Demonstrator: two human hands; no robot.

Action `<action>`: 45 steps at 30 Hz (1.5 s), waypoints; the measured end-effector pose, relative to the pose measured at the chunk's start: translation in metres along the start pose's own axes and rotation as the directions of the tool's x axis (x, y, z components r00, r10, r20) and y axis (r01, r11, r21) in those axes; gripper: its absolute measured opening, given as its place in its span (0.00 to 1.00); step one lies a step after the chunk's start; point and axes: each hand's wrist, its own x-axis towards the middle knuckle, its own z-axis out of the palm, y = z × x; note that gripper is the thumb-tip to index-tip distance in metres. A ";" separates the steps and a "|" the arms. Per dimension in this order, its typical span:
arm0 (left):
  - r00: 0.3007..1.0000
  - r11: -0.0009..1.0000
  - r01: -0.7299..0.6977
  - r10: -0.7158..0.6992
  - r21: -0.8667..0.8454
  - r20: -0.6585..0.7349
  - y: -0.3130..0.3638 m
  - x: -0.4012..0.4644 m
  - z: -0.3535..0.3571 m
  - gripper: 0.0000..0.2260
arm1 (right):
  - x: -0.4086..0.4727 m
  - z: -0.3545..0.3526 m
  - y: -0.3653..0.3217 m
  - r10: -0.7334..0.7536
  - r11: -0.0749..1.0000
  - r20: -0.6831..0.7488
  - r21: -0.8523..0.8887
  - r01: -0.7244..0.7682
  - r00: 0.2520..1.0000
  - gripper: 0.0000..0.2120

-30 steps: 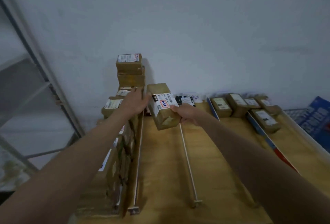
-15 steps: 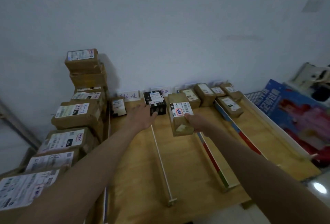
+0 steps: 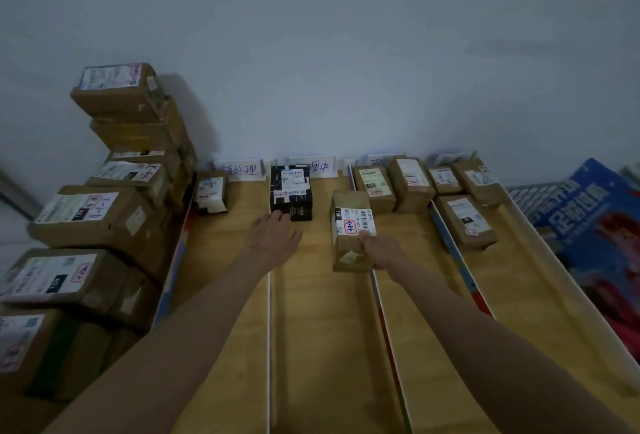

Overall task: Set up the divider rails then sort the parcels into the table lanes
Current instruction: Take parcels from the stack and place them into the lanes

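Your right hand grips the near end of the brown cardboard parcel with the white label, holding it over the second lane beside the black printed box, which your spread, empty left hand touches, probably to steady it.

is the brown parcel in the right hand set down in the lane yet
Cannot tell. The right hand grips the brown parcel low over the lane.

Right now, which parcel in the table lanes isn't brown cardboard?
The black parcel at the far end of the second lane from the left, by the left hand. The other lane parcels are brown or mostly white.
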 end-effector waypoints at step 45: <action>0.996 0.988 0.089 -0.091 -0.126 -0.014 -0.024 0.217 0.119 0.21 | 0.303 0.068 -0.016 0.123 0.985 0.076 -0.135 -0.112 0.990 0.24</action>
